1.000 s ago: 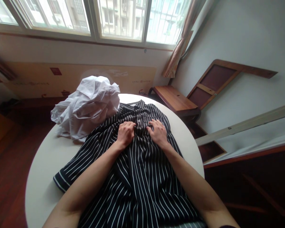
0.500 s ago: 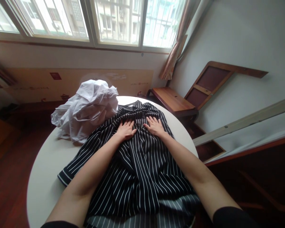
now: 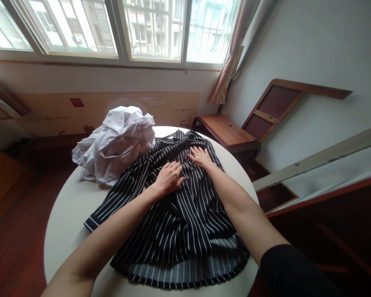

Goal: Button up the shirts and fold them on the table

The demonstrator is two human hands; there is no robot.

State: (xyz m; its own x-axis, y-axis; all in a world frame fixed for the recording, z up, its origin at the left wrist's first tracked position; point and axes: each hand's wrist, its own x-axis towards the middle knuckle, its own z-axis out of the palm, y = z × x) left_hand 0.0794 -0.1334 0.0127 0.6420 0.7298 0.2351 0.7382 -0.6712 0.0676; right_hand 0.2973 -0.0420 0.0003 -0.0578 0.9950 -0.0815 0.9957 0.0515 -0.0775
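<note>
Working with both hands open here, clutching nothing! Laying the right hand point(image 3: 200, 157) palm down on the upper part of a black striped shirt point(image 3: 198, 218), with fingers spread just below the collar point(image 3: 179, 134). Holding the left hand point(image 3: 169, 178) nearer the middle of the shirt, palm down, with fingers stretched and thumb out to the side; hard to tell whether pressing on the fabric or held just above. Spread across the round white desk point(image 3: 66, 214), collar at the far end, sleeve point(image 3: 119, 198) out to the left, badly wrinkled through the middle, and showing a paler underside at the near hem point(image 3: 173, 285). Heaped right beside the shirt, on the far left of the desk: a crumpled white cloth point(image 3: 120, 142). Beyond the desk, off to the right: a wooden seat point(image 3: 228, 128), close to a curtain point(image 3: 223, 78).
</note>
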